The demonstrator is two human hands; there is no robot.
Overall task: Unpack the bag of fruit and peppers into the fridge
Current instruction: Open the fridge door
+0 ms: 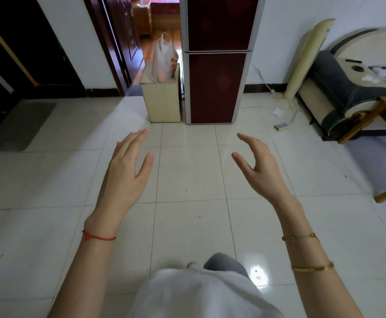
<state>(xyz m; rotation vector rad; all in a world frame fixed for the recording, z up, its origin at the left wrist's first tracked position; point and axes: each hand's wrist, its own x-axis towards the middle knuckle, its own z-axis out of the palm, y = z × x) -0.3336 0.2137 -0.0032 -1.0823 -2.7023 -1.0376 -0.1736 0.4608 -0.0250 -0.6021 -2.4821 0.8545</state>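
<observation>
So your left hand (127, 166) and right hand (259, 167) hang empty with fingers spread, well apart from the bag (164, 58) slumped on the small cabinet (162, 102) beside the shut fridge (217, 88); grab one handle only and fruit may spill out.

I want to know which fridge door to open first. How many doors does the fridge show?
2. The upper door is cut off by the frame's top; the lower door sits below it, reaching nearly to the floor. Both are shut.
</observation>
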